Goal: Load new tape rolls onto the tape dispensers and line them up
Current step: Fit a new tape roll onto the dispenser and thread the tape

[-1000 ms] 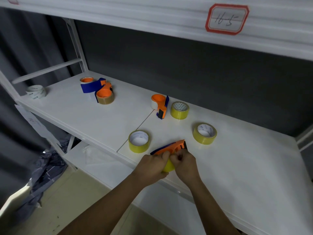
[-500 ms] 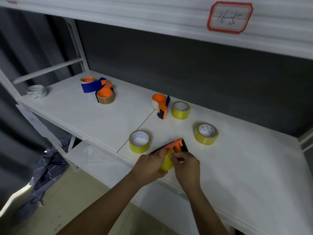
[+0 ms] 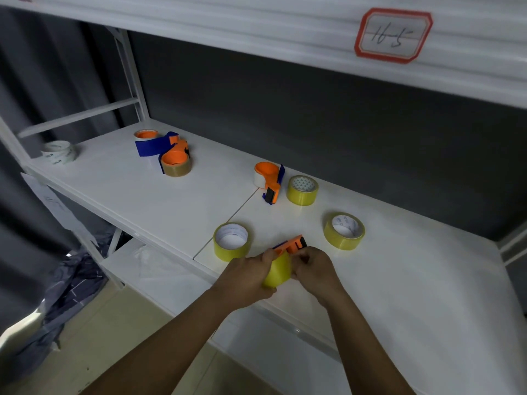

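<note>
The dispenser (image 3: 293,245) in work, orange with a blue side plate, sits at the front edge of the white shelf (image 3: 413,280), between both hands, with a yellow roll (image 3: 277,273) mounted on or against it. The left hand (image 3: 245,276) curls round the near side of this roll, thumb on top. The right hand (image 3: 313,267) closes on the dispenser's right side, fingers curled at the cutter end; whether they pinch a tape end cannot be told. The roll appears light and rigid on its cardboard core, with a smooth outer face that is likely to slip; the best hold is judged to be across the flat sides or by a finger through the core. The dispenser appears to be stiff, light plastic, best held by the frame and away from the cutter edge. Three spare yellow rolls lie flat: one (image 3: 231,240) just left of the hands near the front edge, one (image 3: 344,230) just beyond the right hand, one (image 3: 302,190) toward the back edge. A second dispenser (image 3: 269,179) holding a white roll lies beside that last roll. Near the back left corner, a brown-roll dispenser (image 3: 175,163) touches a blue dispenser (image 3: 154,143). A loose white roll (image 3: 58,151) rests at the far left edge.
</note>
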The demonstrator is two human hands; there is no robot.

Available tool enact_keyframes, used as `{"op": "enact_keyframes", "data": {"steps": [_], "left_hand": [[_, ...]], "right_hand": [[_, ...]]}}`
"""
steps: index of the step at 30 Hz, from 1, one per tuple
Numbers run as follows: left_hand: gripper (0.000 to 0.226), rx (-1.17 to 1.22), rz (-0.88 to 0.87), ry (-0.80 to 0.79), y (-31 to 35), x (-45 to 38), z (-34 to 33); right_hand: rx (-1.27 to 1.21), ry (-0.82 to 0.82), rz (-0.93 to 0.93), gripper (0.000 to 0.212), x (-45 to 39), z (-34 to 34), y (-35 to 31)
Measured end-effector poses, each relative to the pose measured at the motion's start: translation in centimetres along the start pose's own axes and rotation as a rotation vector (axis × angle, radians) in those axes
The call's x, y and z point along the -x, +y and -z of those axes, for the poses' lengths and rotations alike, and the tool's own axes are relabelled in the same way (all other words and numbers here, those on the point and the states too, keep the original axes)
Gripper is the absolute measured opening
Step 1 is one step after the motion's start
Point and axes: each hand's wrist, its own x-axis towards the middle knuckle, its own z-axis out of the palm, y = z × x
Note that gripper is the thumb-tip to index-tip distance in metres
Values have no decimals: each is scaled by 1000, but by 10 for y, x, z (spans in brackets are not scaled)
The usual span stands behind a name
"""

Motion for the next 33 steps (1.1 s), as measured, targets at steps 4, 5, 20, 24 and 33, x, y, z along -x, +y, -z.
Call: {"op": "enact_keyframes", "data": {"steps": [4, 5, 20, 24, 33], "left_hand": [[57, 75, -7, -46, -7, -4, 7], [56, 91, -9, -50, -9, -4, 9], [48, 244, 47, -128, -16, -18, 3], [39, 260, 102, -99, -9, -19, -1], [45, 191, 82, -47, -10, -14, -5]], "right_hand": [[-66, -85, -71, 22, -12, 11, 1], [-146, -118, -111, 24, -14, 12, 1], [-427, -203, -377, 14, -25, 1, -5], [-285, -145, -243, 21, -26, -5, 0], [150, 12, 17, 20, -34, 5, 16]]}}
